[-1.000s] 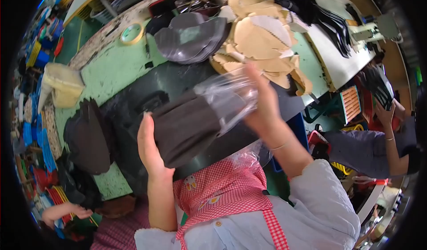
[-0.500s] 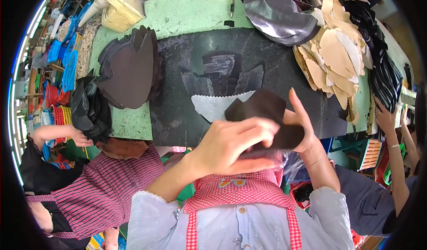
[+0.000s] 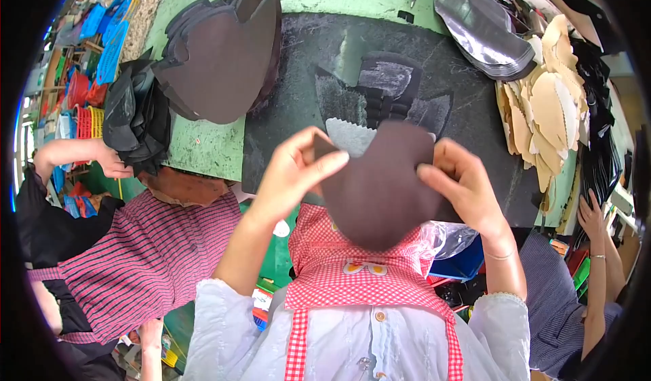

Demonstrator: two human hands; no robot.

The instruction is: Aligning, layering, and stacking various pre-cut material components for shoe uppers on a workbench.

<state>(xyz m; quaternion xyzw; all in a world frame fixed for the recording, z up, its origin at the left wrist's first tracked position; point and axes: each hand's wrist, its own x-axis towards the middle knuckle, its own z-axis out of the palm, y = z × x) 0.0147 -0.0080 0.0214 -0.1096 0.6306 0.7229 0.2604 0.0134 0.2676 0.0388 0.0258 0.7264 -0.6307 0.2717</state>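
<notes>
The person's left hand pinches the left corner of a dark brown cut piece, thumb on top; the right hand has its grip closed on the piece's right side. The piece is held up over the near edge of the green tabletop, in front of a pale zigzag-edged piece on the black mat. A brown stack lies toward the left edge, tan pieces by the right edge, a glossy grey stack toward the far right corner.
</notes>
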